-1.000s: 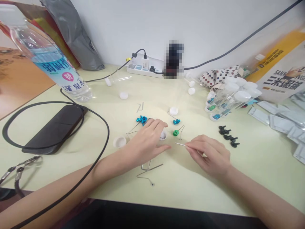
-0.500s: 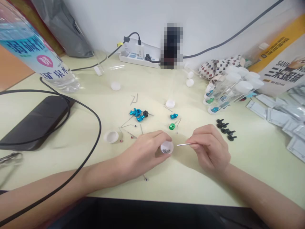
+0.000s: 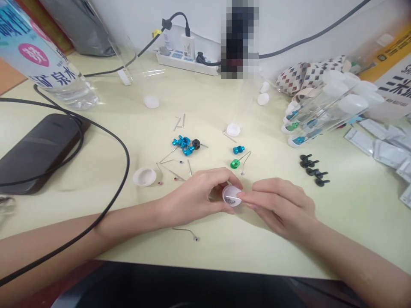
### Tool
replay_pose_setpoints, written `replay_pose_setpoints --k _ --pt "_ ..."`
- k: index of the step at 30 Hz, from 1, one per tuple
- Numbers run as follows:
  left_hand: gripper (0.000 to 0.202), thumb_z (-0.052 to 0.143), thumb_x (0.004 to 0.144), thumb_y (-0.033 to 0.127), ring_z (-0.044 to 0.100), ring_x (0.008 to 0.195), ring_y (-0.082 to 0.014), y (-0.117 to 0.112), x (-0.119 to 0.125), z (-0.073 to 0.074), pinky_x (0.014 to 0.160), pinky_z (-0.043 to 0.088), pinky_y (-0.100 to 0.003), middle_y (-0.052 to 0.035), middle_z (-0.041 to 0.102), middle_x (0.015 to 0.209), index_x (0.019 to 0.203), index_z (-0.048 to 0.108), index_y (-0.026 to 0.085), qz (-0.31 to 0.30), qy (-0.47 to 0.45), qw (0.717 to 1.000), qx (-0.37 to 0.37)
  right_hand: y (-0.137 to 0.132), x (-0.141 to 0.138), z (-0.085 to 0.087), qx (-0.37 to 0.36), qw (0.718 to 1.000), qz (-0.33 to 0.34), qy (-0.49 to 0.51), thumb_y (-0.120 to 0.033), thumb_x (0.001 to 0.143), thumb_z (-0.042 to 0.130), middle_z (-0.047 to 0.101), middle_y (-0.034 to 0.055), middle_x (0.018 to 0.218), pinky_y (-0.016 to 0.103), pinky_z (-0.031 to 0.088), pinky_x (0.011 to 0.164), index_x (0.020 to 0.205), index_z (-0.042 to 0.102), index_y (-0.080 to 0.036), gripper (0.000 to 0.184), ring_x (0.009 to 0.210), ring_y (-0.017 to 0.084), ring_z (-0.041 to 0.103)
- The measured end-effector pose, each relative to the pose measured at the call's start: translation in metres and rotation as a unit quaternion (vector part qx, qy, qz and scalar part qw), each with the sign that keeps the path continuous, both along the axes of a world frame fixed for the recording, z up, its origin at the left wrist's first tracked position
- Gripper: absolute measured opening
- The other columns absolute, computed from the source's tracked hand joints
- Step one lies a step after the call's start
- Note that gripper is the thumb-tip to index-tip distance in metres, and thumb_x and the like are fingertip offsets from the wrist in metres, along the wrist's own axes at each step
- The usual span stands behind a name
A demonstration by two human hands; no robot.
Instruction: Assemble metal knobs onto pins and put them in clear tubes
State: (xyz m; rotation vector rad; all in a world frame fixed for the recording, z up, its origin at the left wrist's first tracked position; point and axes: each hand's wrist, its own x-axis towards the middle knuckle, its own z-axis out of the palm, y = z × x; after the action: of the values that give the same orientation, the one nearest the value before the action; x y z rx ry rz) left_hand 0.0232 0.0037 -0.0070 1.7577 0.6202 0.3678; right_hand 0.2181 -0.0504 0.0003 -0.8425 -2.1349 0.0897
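My left hand (image 3: 202, 194) grips a small white plastic cap (image 3: 236, 191) between thumb and fingers, its open side tilted toward me. Several tiny dark metal pieces (image 3: 229, 200) lie inside it. My right hand (image 3: 281, 205) pinches a thin metal pin (image 3: 231, 197), whose tip reaches into the cap. Just beyond the hands lie a green metal part (image 3: 235, 164), a blue metal part (image 3: 239, 149) and a bent wire with a small ball end (image 3: 246, 162). A further bent wire (image 3: 189, 233) is partly under my left forearm.
Blue metal parts (image 3: 182, 141), a black knob (image 3: 195, 144) and hex keys (image 3: 183, 120) lie mid-table. A second cap (image 3: 144, 177) sits left. Black screws (image 3: 313, 171) and capped tubes (image 3: 334, 102) stand right. A black cable (image 3: 125, 141) crosses near a phone (image 3: 38, 152) and water bottle (image 3: 64, 81).
My right hand has moved left, bringing the pin from beside the cap into its opening. My left hand still holds the cap. The whole view has shifted slightly.
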Motion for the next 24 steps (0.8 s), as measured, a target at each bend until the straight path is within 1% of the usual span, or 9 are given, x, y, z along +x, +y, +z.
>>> replay_pose_setpoints --k 5,7,10,13,18,24 --pt "0.023 0.068 0.074 0.018 0.056 0.080 -0.0140 0.005 0.000 0.002 0.070 0.048 -0.027 -0.0016 0.058 0.091 0.094 0.058 0.018 0.019 -0.015 1.000 0.019 0.003 0.002 -0.005 -0.006 1.000 -0.016 -0.012 -0.007 0.080 0.061 0.063 0.0024 0.075 0.020 0.047 0.057 0.087 0.062 -0.016 0.012 0.067 0.010 0.058" --pt "0.022 0.068 0.074 0.017 0.056 0.080 -0.0141 0.006 0.000 0.002 0.070 0.049 -0.027 -0.0016 0.057 0.091 0.094 0.057 0.018 0.026 -0.023 0.999 0.019 0.005 0.004 -0.008 -0.005 0.999 -0.026 -0.023 -0.008 0.080 0.061 0.060 0.0021 0.073 0.020 0.045 0.052 0.087 0.062 -0.016 0.010 0.063 0.009 0.055" --pt "0.023 0.068 0.075 0.017 0.056 0.083 -0.0146 0.005 -0.001 0.004 0.072 0.049 -0.028 -0.0024 0.056 0.092 0.095 0.057 0.018 0.035 -0.031 0.999 0.021 0.006 0.006 -0.012 0.000 0.998 -0.026 -0.054 -0.007 0.080 0.059 0.058 0.0011 0.071 0.021 0.040 0.048 0.088 0.062 -0.017 0.013 0.060 0.009 0.052" --pt "0.025 0.069 0.074 0.018 0.055 0.083 -0.0148 0.004 -0.002 0.004 0.074 0.049 -0.028 -0.0032 0.056 0.094 0.096 0.057 0.017 0.042 -0.040 0.998 0.024 0.005 0.006 -0.010 0.010 0.997 -0.030 -0.075 -0.005 0.079 0.059 0.057 0.0005 0.068 0.022 0.039 0.048 0.085 0.060 -0.018 0.013 0.060 0.010 0.053" --pt "0.027 0.070 0.075 0.021 0.055 0.086 -0.0157 0.003 -0.003 0.002 0.078 0.049 -0.030 -0.0043 0.056 0.096 0.099 0.057 0.017 0.067 -0.063 0.995 0.028 0.004 0.005 -0.007 0.008 0.997 -0.040 -0.071 -0.008 0.080 0.060 0.057 0.0012 0.066 0.023 0.039 0.047 0.083 0.059 -0.016 0.009 0.059 0.010 0.052" --pt "0.027 0.070 0.075 0.022 0.055 0.085 -0.0159 0.003 -0.004 0.001 0.077 0.050 -0.031 -0.0049 0.056 0.096 0.099 0.057 0.018 0.074 -0.073 0.994 0.031 0.004 0.006 -0.009 0.007 0.996 -0.043 -0.076 -0.008 0.081 0.059 0.056 0.0006 0.066 0.023 0.037 0.047 0.084 0.060 -0.017 0.009 0.057 0.010 0.050"
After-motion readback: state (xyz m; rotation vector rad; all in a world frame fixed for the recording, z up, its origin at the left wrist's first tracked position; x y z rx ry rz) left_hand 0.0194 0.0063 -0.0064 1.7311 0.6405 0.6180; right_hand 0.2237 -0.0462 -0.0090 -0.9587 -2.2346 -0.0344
